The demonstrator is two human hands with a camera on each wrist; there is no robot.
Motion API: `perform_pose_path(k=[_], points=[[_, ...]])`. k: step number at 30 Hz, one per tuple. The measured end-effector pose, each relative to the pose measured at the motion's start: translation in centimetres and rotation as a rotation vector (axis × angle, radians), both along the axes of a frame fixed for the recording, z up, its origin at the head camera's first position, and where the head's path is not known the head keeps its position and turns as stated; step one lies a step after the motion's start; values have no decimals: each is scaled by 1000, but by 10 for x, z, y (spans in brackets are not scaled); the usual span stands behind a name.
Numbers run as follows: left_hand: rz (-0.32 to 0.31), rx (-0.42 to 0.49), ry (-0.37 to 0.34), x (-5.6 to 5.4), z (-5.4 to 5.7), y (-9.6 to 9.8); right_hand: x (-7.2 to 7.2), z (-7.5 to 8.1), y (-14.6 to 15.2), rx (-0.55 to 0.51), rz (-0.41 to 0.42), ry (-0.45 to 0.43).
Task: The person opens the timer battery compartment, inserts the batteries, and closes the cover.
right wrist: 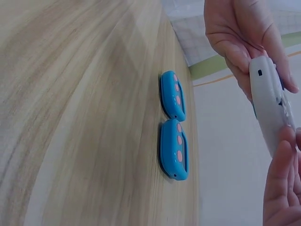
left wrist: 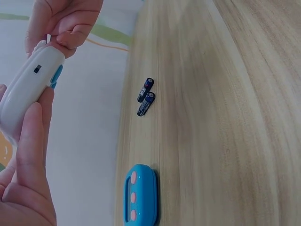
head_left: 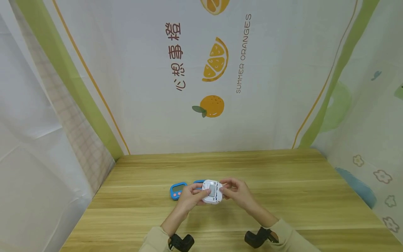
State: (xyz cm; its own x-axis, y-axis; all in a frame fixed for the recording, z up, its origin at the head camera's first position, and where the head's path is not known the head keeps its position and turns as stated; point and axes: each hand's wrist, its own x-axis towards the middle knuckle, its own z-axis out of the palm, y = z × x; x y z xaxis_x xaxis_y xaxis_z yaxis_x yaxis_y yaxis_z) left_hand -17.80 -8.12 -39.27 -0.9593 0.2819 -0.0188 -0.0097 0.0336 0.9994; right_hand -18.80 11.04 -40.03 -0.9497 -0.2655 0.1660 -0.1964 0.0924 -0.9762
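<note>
My left hand (head_left: 190, 197) grips a digital timer (head_left: 207, 200) by its left side, thumb on the white back. That back faces up, with a grey square in its middle and a dark gap running near its right end. At this right end my right hand (head_left: 237, 192) pinches the edge between thumb and fingers. In the left wrist view a small white piece (left wrist: 40, 46) juts out beside the right fingers; whether it is a loose cover cannot be told. Blue casing shows under the white shell. The timer is held above the table.
Two blue timers with pink buttons, one left (right wrist: 173, 96) and one right (right wrist: 174, 150), lie on the wooden table (head_left: 151, 168) in the right wrist view. Two dark batteries (left wrist: 146, 96) lie side by side there too. A printed curtain (head_left: 267, 105) hangs behind the table.
</note>
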Motion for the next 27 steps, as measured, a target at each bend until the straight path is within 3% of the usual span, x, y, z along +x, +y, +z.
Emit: perform_pose_path(k=[4,11,15,22,27], points=[[-6,2,2,1,0,-1,0,-2,-2,12,-4,22],[-7,0,2,-1,-2,-1,-14,-26,1,3,4,58],[-12,1,3,0,-1,-1,-15,-28,1,-15,0,51],[-28,8,-1,-1,-2,-1,-16,-29,5,-19,26,-31],[-43,29,-16,-8,-14,-1,-18,-34,14,-19,168,-161]])
